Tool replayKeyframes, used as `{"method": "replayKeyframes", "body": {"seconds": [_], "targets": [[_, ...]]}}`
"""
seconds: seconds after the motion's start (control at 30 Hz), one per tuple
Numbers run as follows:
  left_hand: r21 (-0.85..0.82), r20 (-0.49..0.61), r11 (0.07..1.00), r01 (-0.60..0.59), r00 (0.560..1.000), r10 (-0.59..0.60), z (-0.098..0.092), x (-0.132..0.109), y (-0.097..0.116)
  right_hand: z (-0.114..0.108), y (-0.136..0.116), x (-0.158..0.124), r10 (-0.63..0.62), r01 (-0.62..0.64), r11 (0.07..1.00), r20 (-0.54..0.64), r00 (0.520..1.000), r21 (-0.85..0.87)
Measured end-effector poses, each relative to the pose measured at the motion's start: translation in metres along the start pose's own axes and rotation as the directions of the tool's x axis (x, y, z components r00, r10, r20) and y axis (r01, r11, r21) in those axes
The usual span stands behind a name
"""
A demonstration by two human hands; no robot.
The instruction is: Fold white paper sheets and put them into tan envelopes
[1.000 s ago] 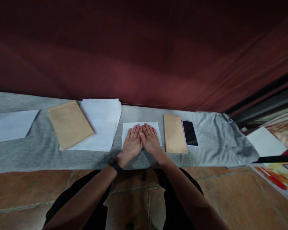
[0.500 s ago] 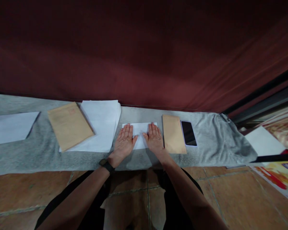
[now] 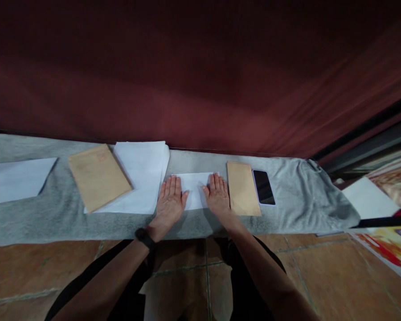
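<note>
A white sheet of paper [image 3: 194,189], a small rectangle as it lies, rests on the grey cloth between my hands. My left hand [image 3: 170,196] lies flat over its left end, fingers stretched out and pointing away from me. Flat on the right end is my right hand [image 3: 218,194], fingers straight, thumb pointing inward. Neither hand grips anything. Just right of my right hand lies a brown envelope [image 3: 243,189], with a phone [image 3: 263,187] in a pale purple case beside it.
On the left, a stack of brown envelopes [image 3: 99,178] overlaps large white sheets [image 3: 140,165]. Another white sheet [image 3: 16,180] lies at the far left. A grey cloth [image 3: 297,196] covers the long surface, against a dark red fabric wall [image 3: 200,89]. A printed poster [image 3: 390,249] is at lower right.
My left hand has slid a little to the left toward the sheet's end. My right hand stays about where it was on the paper. The view has shifted slightly.
</note>
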State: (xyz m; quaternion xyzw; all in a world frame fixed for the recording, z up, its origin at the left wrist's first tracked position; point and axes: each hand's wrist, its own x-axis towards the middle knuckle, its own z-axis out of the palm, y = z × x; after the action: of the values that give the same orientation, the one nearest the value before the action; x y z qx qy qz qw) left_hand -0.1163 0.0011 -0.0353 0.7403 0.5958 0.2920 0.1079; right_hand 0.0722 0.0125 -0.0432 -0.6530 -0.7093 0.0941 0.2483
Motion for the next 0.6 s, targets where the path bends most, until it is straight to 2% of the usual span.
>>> {"method": "replayKeyframes", "body": {"seconds": [0.1,0.2,0.27,0.47,0.6], "targets": [[0.043,0.105,0.992,-0.123,0.988,0.118,0.002,-0.012,0.017,-0.001,-0.014,-0.004,-0.084,0.085,0.996,0.118,0.990,-0.005],[0.061,0.253,0.968,-0.243,0.942,0.220,0.005,-0.025,0.026,0.001,-0.022,-0.011,-0.167,0.169,0.986,0.178,0.970,0.005],[0.067,0.308,0.953,-0.294,0.915,0.261,0.005,-0.028,0.025,0.002,-0.021,-0.013,-0.156,0.159,0.987,0.157,0.975,-0.003],[0.051,0.402,0.924,-0.378,0.855,0.328,-0.007,-0.020,0.001,-0.001,0.000,-0.009,-0.030,0.030,0.999,-0.012,0.999,-0.033],[0.120,0.454,0.899,-0.422,0.828,0.328,-0.013,-0.022,-0.010,-0.003,0.006,-0.007,-0.013,0.012,0.999,-0.041,0.999,-0.030]]}}
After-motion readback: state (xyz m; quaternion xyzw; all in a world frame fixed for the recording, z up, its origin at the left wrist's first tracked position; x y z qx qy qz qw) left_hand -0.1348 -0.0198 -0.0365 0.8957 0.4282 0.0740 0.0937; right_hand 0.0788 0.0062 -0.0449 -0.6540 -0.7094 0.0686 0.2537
